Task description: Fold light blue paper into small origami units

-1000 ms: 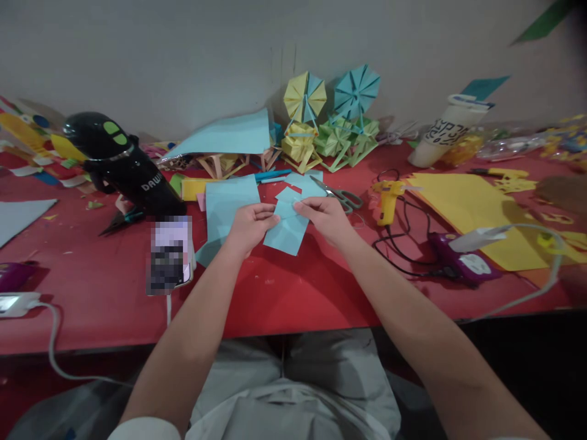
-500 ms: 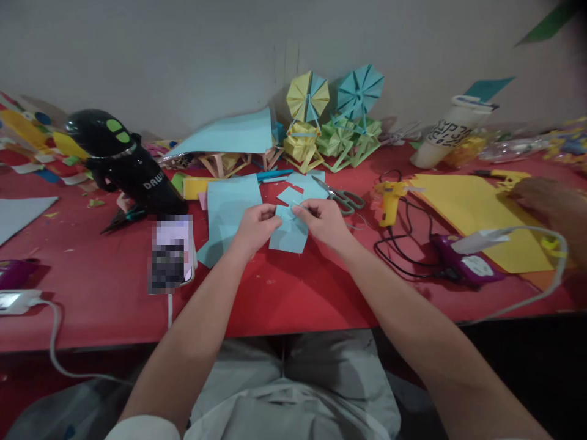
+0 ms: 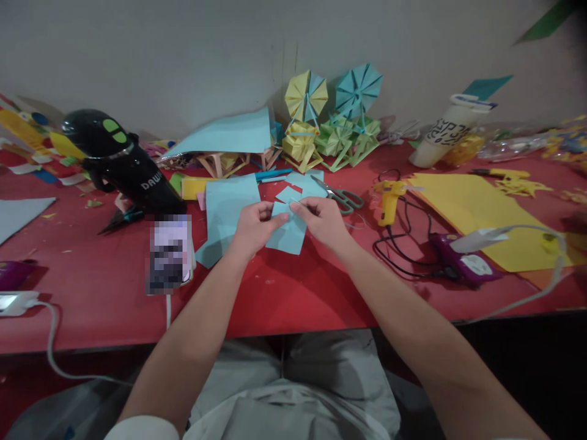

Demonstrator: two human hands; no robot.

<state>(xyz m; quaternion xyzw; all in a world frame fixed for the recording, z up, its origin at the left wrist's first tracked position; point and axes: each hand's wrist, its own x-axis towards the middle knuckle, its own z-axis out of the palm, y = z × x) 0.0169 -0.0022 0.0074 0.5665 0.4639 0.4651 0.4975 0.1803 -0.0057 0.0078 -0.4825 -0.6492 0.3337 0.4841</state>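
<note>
Both of my hands pinch a small light blue paper piece just above the red table. My left hand grips its left edge with curled fingers. My right hand pinches its top edge from the right. A larger light blue sheet lies flat just left of my left hand. More small blue paper pieces lie behind my hands.
Scissors and a yellow glue gun with a black cord lie to the right. A yellow sheet and a purple device sit farther right. A black appliance and a phone are on the left. Folded paper pinwheels stand by the wall.
The blue paper piece has been drawn slightly toward me and folded tighter between my fingers. Another person's hand seen at the far right half a second ago is gone.
</note>
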